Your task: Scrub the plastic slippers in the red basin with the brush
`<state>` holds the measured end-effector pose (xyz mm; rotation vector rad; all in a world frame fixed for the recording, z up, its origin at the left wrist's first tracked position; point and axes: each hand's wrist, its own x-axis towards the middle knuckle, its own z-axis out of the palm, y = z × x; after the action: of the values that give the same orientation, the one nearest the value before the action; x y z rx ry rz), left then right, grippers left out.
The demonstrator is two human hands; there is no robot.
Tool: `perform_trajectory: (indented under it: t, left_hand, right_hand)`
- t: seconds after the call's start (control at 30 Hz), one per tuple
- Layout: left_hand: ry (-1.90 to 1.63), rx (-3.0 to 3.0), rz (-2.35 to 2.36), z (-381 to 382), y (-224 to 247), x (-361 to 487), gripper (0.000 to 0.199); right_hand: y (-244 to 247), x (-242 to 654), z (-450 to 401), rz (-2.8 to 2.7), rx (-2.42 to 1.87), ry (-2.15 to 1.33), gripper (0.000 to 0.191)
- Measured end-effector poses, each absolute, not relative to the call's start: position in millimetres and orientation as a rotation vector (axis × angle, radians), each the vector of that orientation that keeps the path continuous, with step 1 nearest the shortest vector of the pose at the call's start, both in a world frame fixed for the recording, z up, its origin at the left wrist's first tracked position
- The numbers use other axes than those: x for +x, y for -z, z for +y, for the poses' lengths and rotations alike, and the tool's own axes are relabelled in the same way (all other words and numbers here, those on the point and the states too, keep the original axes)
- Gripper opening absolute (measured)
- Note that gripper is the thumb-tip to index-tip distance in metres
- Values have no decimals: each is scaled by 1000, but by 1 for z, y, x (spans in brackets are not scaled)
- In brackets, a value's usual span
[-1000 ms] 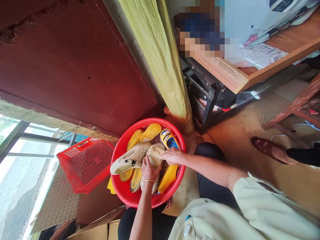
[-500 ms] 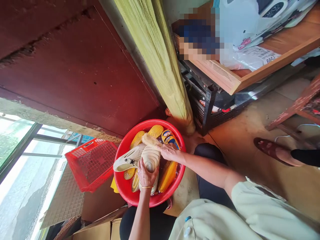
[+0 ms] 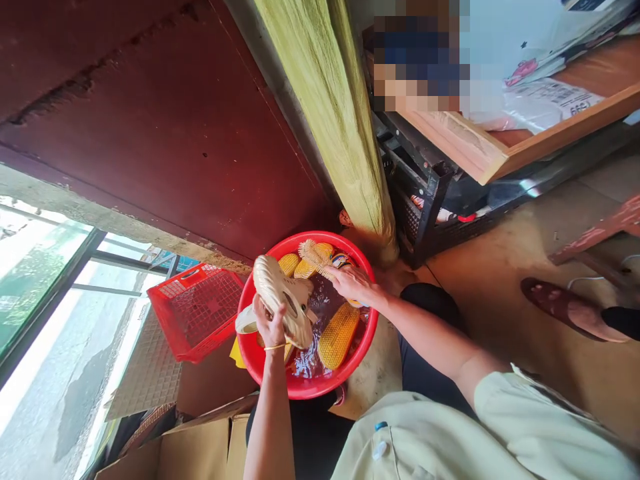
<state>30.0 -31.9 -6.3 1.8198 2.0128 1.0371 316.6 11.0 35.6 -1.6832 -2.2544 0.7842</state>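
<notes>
A round red basin [image 3: 367, 333] holds dark water and several yellow shoes, one of them a yellow shoe [image 3: 339, 337] lying sole up on the right. My left hand [image 3: 271, 321] grips a cream clog [image 3: 283, 297] tilted on its side above the basin's left half. A second cream shoe [image 3: 246, 321] rests partly behind that hand at the left rim. My right hand [image 3: 351, 283] is closed around a pale bristle brush [image 3: 314, 255], over the basin's upper right part, its bristles apart from the clog.
A red plastic crate [image 3: 200, 313] stands left of the basin, above a cardboard box [image 3: 195, 447]. A yellow-green cloth-like column [image 3: 345, 120] rises behind. At right are a wooden tray [image 3: 505, 160] and a person's sandalled foot [image 3: 575, 310].
The cream clog has been lifted and turned from sole up onto its side. The brush has come away from it, towards the basin's back. More water shows. The view has shifted slightly.
</notes>
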Motion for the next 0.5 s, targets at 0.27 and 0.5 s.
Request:
perform_trajectory:
  t: [0.27, 0.5]
  left_hand:
    - [-1493, 1539, 1777, -16, -12, 33, 73]
    - [-1460, 1844, 1676, 11, -54, -4, 85]
  right_hand:
    - [-36, 304, -2, -2305, -1535, -863, 53]
    - [-30, 306, 5, -2249, -1558, -858, 51]
